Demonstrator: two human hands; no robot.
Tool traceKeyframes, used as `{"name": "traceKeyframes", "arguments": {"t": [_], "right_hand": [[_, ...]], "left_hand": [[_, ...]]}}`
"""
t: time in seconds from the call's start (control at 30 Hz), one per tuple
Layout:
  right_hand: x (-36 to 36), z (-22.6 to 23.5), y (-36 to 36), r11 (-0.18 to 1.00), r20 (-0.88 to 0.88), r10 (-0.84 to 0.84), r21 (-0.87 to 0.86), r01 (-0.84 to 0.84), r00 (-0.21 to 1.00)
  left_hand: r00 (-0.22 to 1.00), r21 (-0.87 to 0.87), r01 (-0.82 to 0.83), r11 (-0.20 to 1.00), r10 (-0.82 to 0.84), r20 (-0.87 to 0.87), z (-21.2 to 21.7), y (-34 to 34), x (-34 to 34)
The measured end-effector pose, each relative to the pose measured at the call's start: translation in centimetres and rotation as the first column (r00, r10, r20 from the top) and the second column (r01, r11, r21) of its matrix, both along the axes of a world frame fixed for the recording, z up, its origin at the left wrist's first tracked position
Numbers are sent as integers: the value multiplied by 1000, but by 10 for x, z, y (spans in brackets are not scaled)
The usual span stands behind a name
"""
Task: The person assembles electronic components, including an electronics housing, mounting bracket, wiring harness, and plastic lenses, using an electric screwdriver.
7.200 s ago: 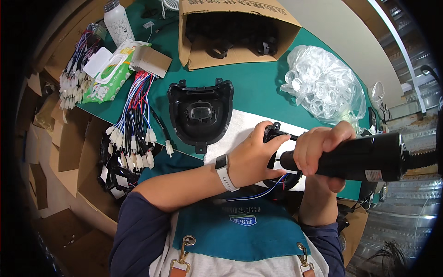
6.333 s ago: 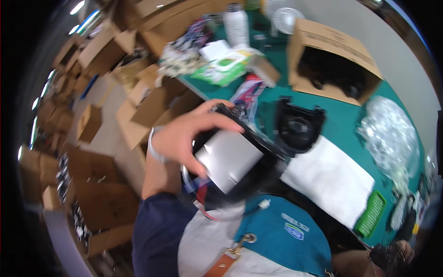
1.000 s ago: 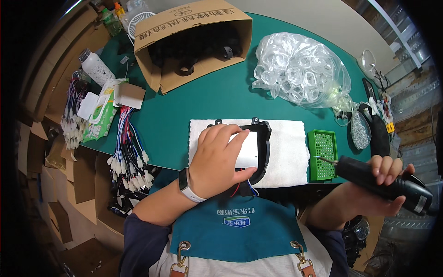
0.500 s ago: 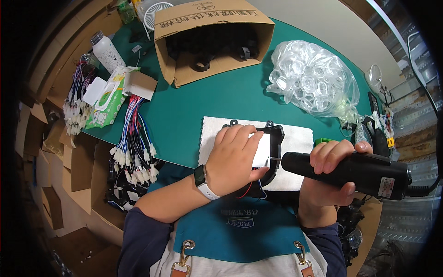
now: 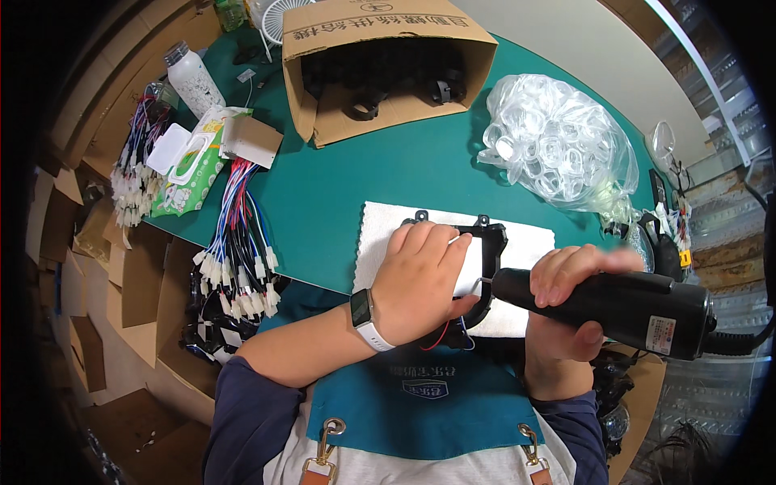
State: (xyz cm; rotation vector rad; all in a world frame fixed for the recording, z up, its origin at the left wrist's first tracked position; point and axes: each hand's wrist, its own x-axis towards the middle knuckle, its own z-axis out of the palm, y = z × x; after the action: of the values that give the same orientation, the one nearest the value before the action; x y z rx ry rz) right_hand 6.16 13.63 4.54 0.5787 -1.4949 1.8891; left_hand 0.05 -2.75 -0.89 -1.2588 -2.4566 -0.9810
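Note:
A black plastic frame (image 5: pixel 495 250) with a white panel (image 5: pixel 470 271) set in it lies on a white cloth (image 5: pixel 372 242). My left hand (image 5: pixel 424 283), with a watch on its wrist, lies over the left part of the frame. Its fingertips are on the top edge and its thumb is by the lower right of the panel. Red and blue wires (image 5: pixel 436 337) come out below. In my right hand (image 5: pixel 562 283) is a black corded electric screwdriver (image 5: pixel 622 311), held level. Its bit points left and meets the frame's right side; any screw there is too small to see.
A cardboard box (image 5: pixel 323 133) of black parts stands at the back. A clear bag of transparent rings (image 5: pixel 558 145) lies back right. Wire bundles with white connectors (image 5: pixel 242 275), a green wipes pack (image 5: pixel 194 170) and a white bottle (image 5: pixel 194 81) are on the left. The screwdriver's cord (image 5: pixel 735 343) runs right.
The whole view has shifted slightly. The screwdriver has come a little further left over the frame, and less of its bit shows. My left hand keeps its place on the frame.

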Motion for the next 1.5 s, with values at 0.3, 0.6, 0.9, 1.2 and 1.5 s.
{"name": "traceKeyframes", "arguments": {"t": [0.3,0.6,0.9,1.2,1.5], "right_hand": [[-18,8,-8,990,178,78,106,-97,981],[28,23,20,988,-174,-85,-141,61,981],[76,-18,140,683,4,-724,-136,717,690],[68,-36,145,718,51,-678,-165,676,733],[64,-35,160,882,71,-467,-30,470,881]], "left_hand": [[1000,-41,-6,999,7,17,7,2,2],[1000,-87,-13,996,11,-29,0,-3,5],[956,-29,-30,999,37,290,-5,-26,-5],[926,-14,-11,1000,15,377,2,-16,-8],[921,32,82,996,-88,380,4,10,3]]}}
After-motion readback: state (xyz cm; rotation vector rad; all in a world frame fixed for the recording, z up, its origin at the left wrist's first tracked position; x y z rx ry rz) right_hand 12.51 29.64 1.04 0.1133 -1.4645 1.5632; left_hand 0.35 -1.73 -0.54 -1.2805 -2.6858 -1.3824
